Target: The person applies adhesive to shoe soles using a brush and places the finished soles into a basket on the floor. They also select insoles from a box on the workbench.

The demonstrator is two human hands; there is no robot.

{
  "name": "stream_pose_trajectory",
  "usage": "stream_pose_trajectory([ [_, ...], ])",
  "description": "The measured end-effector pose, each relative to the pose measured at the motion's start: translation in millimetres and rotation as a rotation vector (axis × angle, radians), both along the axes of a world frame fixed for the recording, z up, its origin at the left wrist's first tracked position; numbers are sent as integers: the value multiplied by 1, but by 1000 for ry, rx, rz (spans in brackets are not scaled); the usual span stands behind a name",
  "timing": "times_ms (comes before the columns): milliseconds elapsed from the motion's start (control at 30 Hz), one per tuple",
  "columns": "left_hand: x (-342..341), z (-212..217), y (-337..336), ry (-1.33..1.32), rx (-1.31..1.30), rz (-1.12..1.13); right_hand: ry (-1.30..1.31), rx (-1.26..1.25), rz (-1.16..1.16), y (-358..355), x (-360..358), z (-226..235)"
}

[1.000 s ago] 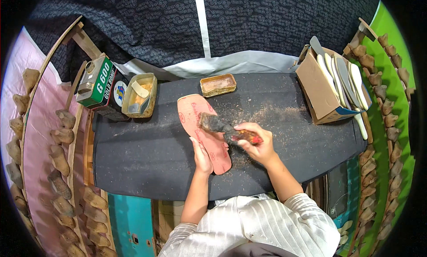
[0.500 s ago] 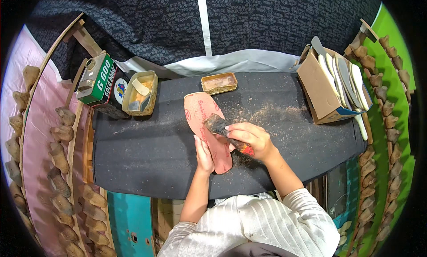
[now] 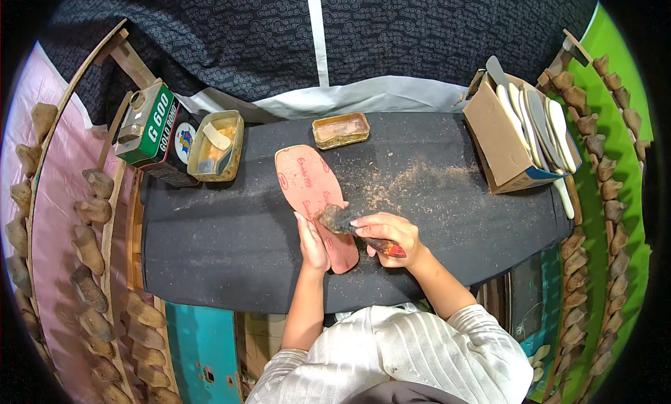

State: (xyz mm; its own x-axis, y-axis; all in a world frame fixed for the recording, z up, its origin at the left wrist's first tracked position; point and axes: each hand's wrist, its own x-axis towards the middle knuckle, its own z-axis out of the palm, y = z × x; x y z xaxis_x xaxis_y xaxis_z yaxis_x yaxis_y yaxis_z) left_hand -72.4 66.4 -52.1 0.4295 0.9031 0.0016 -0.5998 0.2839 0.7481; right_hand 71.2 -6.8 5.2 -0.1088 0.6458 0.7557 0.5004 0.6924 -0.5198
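A long pink shoe sole [image 3: 304, 177] with red handwriting and small specks on its face lies tilted above the table. My left hand [image 3: 312, 244] grips its near half along the left edge, thumb on top and the other fingers mostly hidden underneath. In my right hand [image 3: 391, 237] is a worn, dark brush [image 3: 344, 221] with a red patch at its handle end. Its stubby bristle end rests on or just over the middle of the sole; I cannot tell which.
Pale shavings lie over the dark cloth-covered table [image 3: 447, 229]. A small tray [image 3: 340, 140] stands at the back, a tub [image 3: 235, 149] and a green can [image 3: 150, 128] at the left, a cardboard box of insoles [image 3: 496, 149] at the right. Racks of wooden shoe lasts [image 3: 87, 247] flank both sides.
The brush has slid a little nearer to me along the sole. The sole's far end has shifted slightly left, and both hands keep their grips.
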Motion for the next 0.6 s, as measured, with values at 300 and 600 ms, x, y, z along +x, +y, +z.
stream_pose_trajectory([
  [300,4,8,-10,41,-89,-8,6,77,-28,9,-5,15],
  [600,-2,10,-4,7,34,-26,84,-56,67,-3,1,15],
])
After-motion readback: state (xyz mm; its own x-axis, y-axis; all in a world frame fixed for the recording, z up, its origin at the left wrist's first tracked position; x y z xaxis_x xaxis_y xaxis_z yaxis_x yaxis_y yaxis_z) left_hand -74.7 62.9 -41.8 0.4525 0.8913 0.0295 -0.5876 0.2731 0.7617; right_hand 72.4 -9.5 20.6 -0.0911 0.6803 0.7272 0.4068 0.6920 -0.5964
